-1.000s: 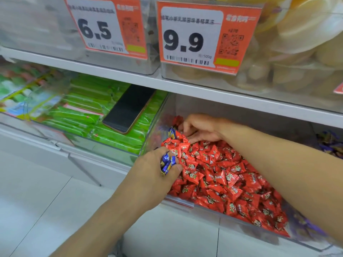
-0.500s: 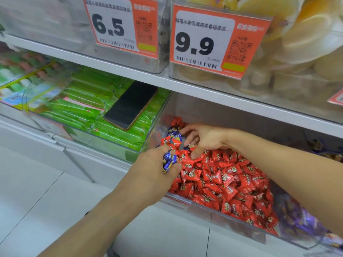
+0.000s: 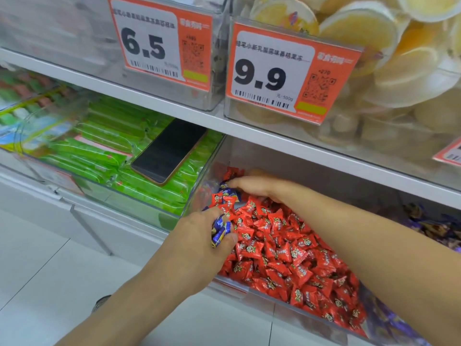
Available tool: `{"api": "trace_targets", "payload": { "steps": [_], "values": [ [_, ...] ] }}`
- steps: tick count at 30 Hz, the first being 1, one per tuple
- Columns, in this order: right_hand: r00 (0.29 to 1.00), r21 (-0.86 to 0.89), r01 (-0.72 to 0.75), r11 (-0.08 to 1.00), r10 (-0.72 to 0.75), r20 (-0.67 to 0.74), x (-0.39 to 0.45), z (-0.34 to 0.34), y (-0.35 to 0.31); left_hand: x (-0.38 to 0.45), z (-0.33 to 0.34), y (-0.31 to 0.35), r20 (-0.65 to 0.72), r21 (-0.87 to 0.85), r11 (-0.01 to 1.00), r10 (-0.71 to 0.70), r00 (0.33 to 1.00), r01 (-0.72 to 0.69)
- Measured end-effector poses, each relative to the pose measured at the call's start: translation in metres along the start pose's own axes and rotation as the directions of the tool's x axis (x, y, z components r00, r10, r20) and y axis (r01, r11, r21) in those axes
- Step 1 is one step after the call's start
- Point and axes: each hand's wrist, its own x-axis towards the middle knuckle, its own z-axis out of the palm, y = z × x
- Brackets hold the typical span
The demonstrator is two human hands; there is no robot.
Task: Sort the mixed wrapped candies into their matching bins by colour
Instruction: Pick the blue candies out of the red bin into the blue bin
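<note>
L hand (image 3: pixel 199 236) grips a small bunch of blue candies (image 3: pixel 219 232) at the front of the red bin (image 3: pixel 262 294). R hand (image 3: pixel 254 187) reaches to the bin's back-left corner, fingertips on another blue candy (image 3: pixel 229 192); can't tell if it's pinched yet. Red candies (image 3: pixel 287 255) fill the bin. Phone (image 3: pixel 169 151) lies on green packs (image 3: pixel 99 151) in the next bin. Risk: L fist looks full, so adding more could spill blues back into reds; digging w/ R may bury strays.
</note>
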Motion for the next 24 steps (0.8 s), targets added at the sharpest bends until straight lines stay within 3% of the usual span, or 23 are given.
{"api": "trace_targets", "payload": {
  "steps": [3,7,12,16,20,24],
  "values": [
    [0.987,-0.23,0.067,0.971,-0.098,-0.129,0.001,0.005,-0.001,0.002,0.002,0.0,-0.006,-0.01,1.0,0.011,1.0,-0.011],
    [0.982,-0.286,0.091,0.954,-0.133,-0.132,0.002,0.011,0.001,0.002,0.003,-0.001,-0.018,0.021,0.999,0.051,0.999,-0.05],
    [0.97,-0.502,0.09,0.86,-0.189,-0.15,0.005,0.014,-0.007,0.001,0.005,-0.002,-0.009,0.036,0.996,0.08,0.997,-0.079],
    [0.952,-0.492,0.115,0.863,-0.237,-0.193,0.008,0.018,-0.009,-0.002,0.005,-0.001,-0.013,0.048,0.995,0.09,0.996,-0.09],
    [0.945,-0.435,0.199,0.878,-0.289,-0.152,0.015,0.02,-0.005,-0.003,0.003,-0.001,-0.008,0.042,0.996,0.079,0.997,-0.079],
    [0.976,-0.086,0.154,0.984,-0.165,-0.141,0.016,0.01,-0.001,-0.003,0.003,-0.003,-0.003,0.038,0.996,0.083,0.997,-0.083]
  ]
}}
